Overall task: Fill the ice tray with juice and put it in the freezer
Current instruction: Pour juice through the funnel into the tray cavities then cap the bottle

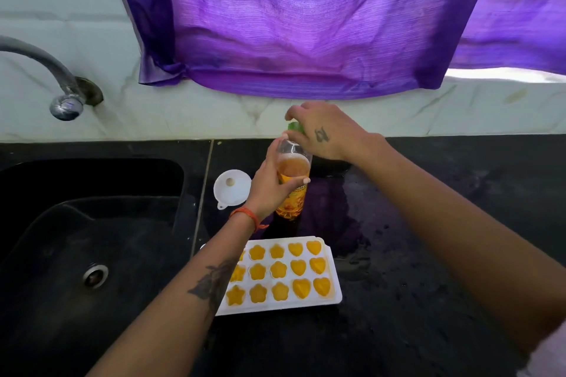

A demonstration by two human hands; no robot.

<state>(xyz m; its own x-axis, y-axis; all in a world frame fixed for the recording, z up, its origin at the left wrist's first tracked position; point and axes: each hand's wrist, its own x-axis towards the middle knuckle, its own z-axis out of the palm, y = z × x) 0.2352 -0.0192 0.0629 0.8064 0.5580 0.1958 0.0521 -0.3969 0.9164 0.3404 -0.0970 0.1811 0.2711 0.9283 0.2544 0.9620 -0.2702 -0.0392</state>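
- The ice tray (pixel 283 275) lies flat on the black bench (pixel 428 254), near the front edge, just right of the sink (pixel 92 239). Its long axis runs left to right, a little turned, with the right end further from the person.
- The visible cells of the tray hold yellow juice; the shapes are stars, flowers and hearts. The left forearm covers the left end of the tray.
- The juice bottle (pixel 292 184) stands behind the tray on the bench, almost upright, its long axis vertical and its neck pointing up toward the camera. Orange juice fills it up to the shoulder.
- The left hand (pixel 271 184) grips the bottle around its upper body, with fingers and thumb curled round it.
- The right hand (pixel 321 131) is over the top of the bottle, and its fingers pinch the green cap (pixel 295 127) at the neck.
- A white funnel (pixel 232 187) lies on the bench just left of the bottle, wide mouth up.
- A metal tap (pixel 61 92) stands over the sink, and a purple cloth (pixel 291 24) hangs on the wall behind.
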